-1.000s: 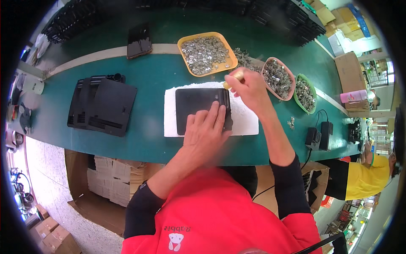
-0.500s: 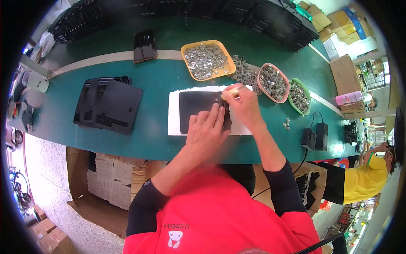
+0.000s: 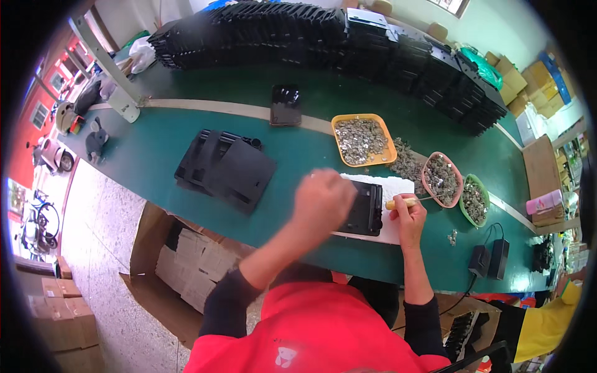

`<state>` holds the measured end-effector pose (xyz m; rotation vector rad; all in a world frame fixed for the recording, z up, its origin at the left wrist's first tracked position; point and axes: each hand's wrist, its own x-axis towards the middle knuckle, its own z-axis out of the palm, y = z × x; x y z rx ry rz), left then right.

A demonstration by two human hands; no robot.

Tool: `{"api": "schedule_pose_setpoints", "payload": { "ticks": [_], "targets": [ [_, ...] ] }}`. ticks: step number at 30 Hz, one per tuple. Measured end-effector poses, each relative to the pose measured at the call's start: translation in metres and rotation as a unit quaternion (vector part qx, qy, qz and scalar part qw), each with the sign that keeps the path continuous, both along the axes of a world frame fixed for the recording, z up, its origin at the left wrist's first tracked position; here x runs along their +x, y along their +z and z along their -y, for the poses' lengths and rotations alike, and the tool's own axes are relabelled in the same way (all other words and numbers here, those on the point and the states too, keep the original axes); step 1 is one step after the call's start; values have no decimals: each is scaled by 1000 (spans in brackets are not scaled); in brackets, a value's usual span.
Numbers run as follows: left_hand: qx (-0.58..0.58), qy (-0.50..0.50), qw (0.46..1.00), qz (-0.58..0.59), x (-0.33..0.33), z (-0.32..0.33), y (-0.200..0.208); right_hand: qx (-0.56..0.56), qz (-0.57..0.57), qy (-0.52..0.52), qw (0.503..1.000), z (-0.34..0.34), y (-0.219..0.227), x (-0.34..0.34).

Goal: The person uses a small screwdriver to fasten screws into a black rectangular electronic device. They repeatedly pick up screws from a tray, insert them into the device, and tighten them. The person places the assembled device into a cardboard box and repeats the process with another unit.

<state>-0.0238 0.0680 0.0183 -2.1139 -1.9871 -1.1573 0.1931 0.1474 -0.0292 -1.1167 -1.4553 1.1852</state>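
My left hand (image 3: 323, 200) is raised over the near corner of the black panel (image 3: 364, 208), fingers curled, blurred — I cannot tell whether it holds anything. The panel lies flat on the white foam pad (image 3: 398, 186), likely to cushion it. My right hand (image 3: 409, 217) pinches a yellow-handled tool (image 3: 404, 201) just beside the panel's right edge — the trays of small metal parts (image 3: 364, 140) sit within reach.

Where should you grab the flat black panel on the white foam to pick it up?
Probably by the black panel's near edge, coming from the person's side: it lies flat on the white foam pad, the left hand covers its left part, and bowls crowd the far side.
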Motion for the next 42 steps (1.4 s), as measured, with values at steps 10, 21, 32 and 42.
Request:
{"api": "schedule_pose_setpoints", "payload": {
  "ticks": [10,21,32,42],
  "targets": [
    [-133,280,951,18,-160,-135,-30,11,23,16,1000,0,-1,0],
    [-198,437,878,2,-143,-214,-42,-11,2,14,1000,4,4,0],
    [-187,428,882,54,-147,-214,-49,25,3,18,1000,4,-1,1],
    [-181,219,959,-20,-83,-126,-39,26,21,13,999,3,-2,3]
  ]
}}
